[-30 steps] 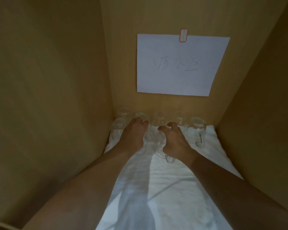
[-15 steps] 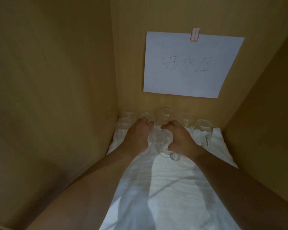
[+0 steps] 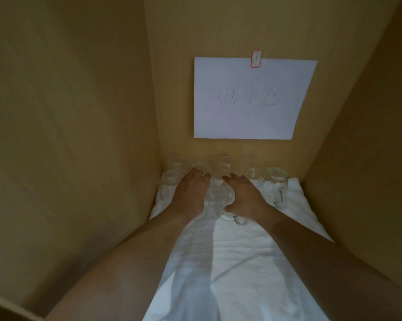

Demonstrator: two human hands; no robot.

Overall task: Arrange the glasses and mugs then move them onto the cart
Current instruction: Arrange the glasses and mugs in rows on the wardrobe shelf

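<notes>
Left of the mug, the left hand rests on clear glasses; its grip cannot be told. The mug sits on the cloth. To its right, the right hand holds it, fingers spread.

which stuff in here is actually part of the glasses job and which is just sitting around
Part of the job:
- row of clear glasses and mugs at the back
- handled mug on the right
- mug between the hands
- left hand, right hand

Just there:
- white cloth under the glassware
- handwritten paper sign on the back wall
- wooden cabinet walls
</notes>
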